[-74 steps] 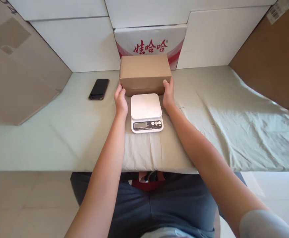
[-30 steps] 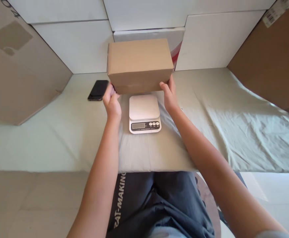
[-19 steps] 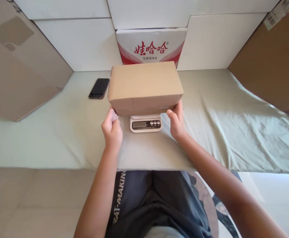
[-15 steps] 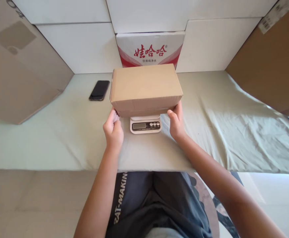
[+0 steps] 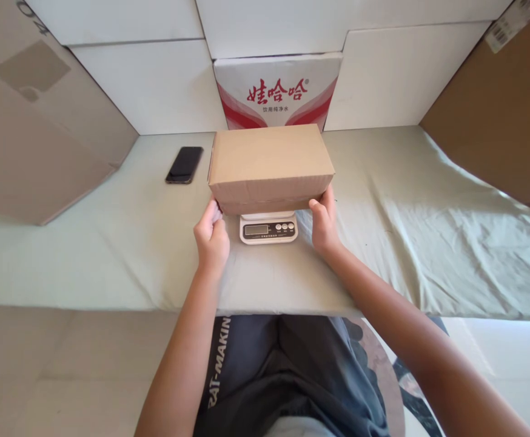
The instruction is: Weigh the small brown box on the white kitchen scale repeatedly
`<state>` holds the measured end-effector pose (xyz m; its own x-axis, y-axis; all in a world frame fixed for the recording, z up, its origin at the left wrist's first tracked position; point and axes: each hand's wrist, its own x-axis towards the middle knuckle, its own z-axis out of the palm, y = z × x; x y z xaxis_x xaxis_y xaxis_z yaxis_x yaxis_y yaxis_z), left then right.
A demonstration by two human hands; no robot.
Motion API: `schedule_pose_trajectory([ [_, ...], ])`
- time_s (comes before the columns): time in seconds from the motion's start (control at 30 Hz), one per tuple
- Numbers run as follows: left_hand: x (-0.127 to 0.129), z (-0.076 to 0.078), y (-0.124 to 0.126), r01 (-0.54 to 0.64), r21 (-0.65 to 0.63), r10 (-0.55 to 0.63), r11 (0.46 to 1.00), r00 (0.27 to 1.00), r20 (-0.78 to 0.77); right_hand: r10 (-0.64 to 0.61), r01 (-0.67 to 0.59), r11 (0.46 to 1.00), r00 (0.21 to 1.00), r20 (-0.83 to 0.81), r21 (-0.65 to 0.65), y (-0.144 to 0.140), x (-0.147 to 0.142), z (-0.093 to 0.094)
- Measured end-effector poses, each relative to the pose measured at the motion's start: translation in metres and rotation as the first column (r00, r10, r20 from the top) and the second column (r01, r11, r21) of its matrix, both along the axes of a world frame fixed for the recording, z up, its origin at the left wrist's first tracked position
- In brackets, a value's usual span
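A closed brown cardboard box (image 5: pixel 271 155) is held between my two hands over a small white digital scale (image 5: pixel 268 229). My left hand (image 5: pixel 212 237) grips the box's lower left front corner, its fingers partly hidden beneath. At the lower right front corner, my right hand (image 5: pixel 324 221) holds on, thumb against the front face and fingers around the side. The box hides the scale's platform; only the front panel with a blank-looking display and three round buttons shows. Whether the box rests on the platform I cannot tell.
A black phone (image 5: pixel 184 164) lies left of the box on the pale green cloth (image 5: pixel 110 243). White panels (image 5: pixel 147 85) and a red-and-white carton (image 5: pixel 276 91) stand behind. Large cardboard boxes flank the left (image 5: pixel 46 121) and right (image 5: pixel 496 115).
The box has shifted slightly down and its left end has moved a little right, leaving it straighter over the scale. Both hands keep their hold. The whole view has shifted slightly.
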<state>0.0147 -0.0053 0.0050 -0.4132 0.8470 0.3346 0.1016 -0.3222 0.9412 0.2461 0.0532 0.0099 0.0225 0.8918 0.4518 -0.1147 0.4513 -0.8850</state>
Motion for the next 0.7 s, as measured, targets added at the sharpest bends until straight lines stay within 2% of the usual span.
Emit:
schedule_pose_trajectory([
  [0.37,0.0043,0.0072,-0.0015,-0.003,0.003,0.003,1.000,0.999,0.043,0.020,-0.020,1.000,1.000,0.005,-0.011,-0.0036,0.0001,0.0029],
  [0.57,0.0035,0.0061,-0.0007,-0.007,-0.019,0.008,1.000,0.999,0.046,-0.010,0.011,1.000,1.000,0.012,-0.018,-0.0030,-0.0001,-0.0013],
  [0.7,0.0012,0.0022,0.0015,-0.012,0.016,0.011,1.000,0.999,0.040,-0.023,0.022,1.000,0.999,0.039,0.022,-0.0006,0.0008,-0.0060],
])
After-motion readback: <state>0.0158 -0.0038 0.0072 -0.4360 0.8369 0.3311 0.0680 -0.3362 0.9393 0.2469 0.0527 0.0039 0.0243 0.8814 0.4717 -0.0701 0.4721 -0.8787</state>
